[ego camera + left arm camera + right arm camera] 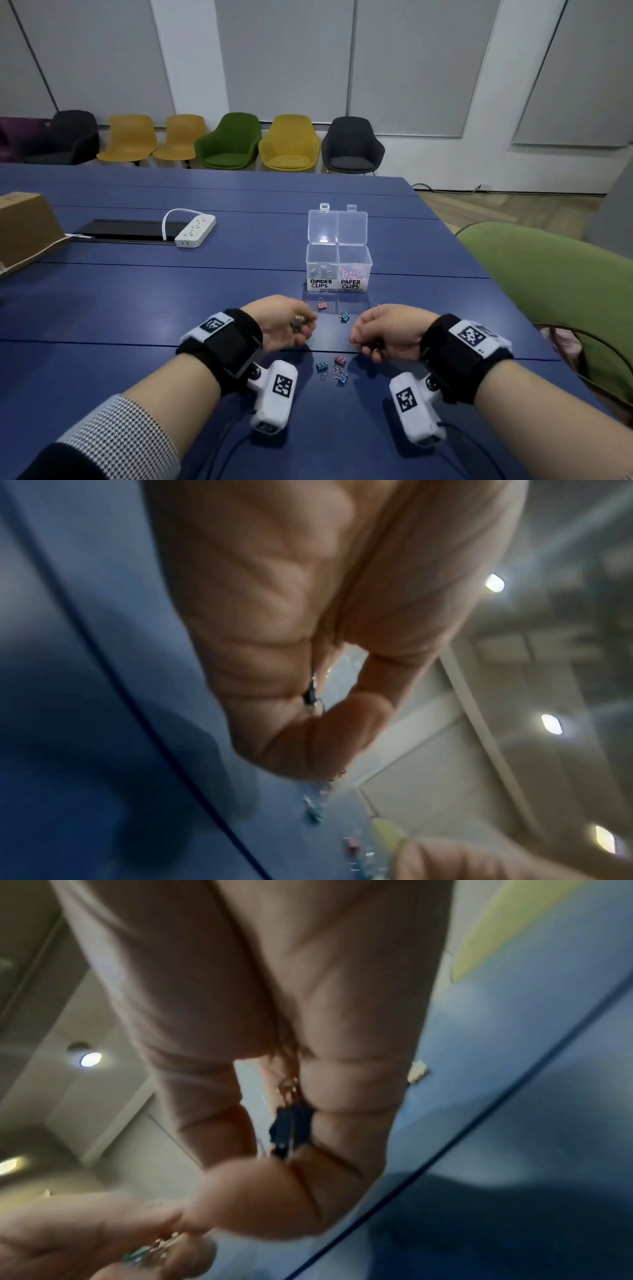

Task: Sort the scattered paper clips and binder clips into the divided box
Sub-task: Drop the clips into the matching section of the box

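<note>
Black wrist straps (228,339), white tagged cameras (274,394), houndstooth sleeve (116,442).

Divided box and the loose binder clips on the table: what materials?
Divided box: clear glossy plastic, likely rigid; contents show through the walls. Binder clips: coloured bodies with thin wire handles, probably painted metal; too small to confirm.

The blue desk (171,308) carries the box (338,270) at 12 o'clock, loose clips (339,368) at centre, a power strip (195,231) at 10.
</note>
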Motion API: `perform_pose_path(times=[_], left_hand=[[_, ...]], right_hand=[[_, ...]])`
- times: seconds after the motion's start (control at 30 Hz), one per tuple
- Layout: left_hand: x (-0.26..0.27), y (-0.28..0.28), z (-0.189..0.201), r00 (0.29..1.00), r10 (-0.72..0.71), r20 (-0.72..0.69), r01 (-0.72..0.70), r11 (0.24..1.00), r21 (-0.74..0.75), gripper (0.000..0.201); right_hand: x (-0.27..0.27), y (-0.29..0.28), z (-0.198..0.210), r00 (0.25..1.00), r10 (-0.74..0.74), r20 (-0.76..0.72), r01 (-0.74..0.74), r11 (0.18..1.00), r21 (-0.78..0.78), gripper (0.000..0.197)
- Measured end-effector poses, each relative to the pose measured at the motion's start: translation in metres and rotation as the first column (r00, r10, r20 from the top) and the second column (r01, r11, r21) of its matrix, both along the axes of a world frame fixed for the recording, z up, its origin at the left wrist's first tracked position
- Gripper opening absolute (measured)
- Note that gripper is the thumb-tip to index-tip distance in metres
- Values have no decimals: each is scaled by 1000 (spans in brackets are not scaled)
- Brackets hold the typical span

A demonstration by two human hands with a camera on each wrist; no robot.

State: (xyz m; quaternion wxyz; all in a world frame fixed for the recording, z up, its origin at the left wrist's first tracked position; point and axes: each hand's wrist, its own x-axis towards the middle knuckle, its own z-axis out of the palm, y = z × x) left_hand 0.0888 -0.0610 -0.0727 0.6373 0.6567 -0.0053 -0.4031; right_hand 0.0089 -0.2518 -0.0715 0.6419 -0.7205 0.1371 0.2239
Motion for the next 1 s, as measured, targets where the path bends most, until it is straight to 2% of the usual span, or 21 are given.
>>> perform_pose_path(times=[0.1, 0.23, 0.33, 0.47, 0.53, 0.63, 0.7, 0.8, 0.87, 0.93, 1.0], left_hand=[[6, 3, 1, 964, -198, 179, 136, 942, 308, 22], [26, 3, 17, 902, -343, 263, 183, 854, 487, 25], [43, -11, 38, 894, -321, 311, 158, 878, 452, 34], [68, -47, 68, 891, -36, 452, -62, 978, 199, 37], [85, -61, 73, 863, 8, 505, -86, 988, 131, 32], [99, -68, 72, 839, 5, 544, -97, 985, 141, 26], [103, -65, 66, 829, 61, 555, -137, 986, 97, 26], [106, -54, 53, 786, 132, 604, -211, 976, 62, 19], [108, -43, 44, 736, 139, 663, -274, 956, 105, 24], [108, -32, 35, 707, 156, 690, -322, 939, 117, 22], [107, -22, 25, 712, 148, 687, -329, 934, 139, 18]], right_hand=[[9, -8, 7, 991, 130, -40, -135, 973, -189, 26], [27, -12, 24, 976, 209, -62, -217, 903, -370, 32], [49, -12, 43, 981, 192, -10, -178, 888, -423, 33], [89, -4, 64, 979, 6, 202, 71, 927, -368, 34], [109, -1, 70, 954, -69, 293, 168, 930, -328, 35], [135, 4, 73, 919, -39, 392, 213, 886, -413, 28], [145, 10, 75, 895, 14, 445, 233, 837, -495, 27], [153, 16, 74, 888, 101, 449, 212, 776, -594, 16], [155, 11, 72, 908, 139, 395, 171, 738, -653, 35], [154, 4, 68, 918, 92, 387, 188, 757, -625, 42], [149, -5, 63, 893, 7, 450, 256, 814, -521, 35]])
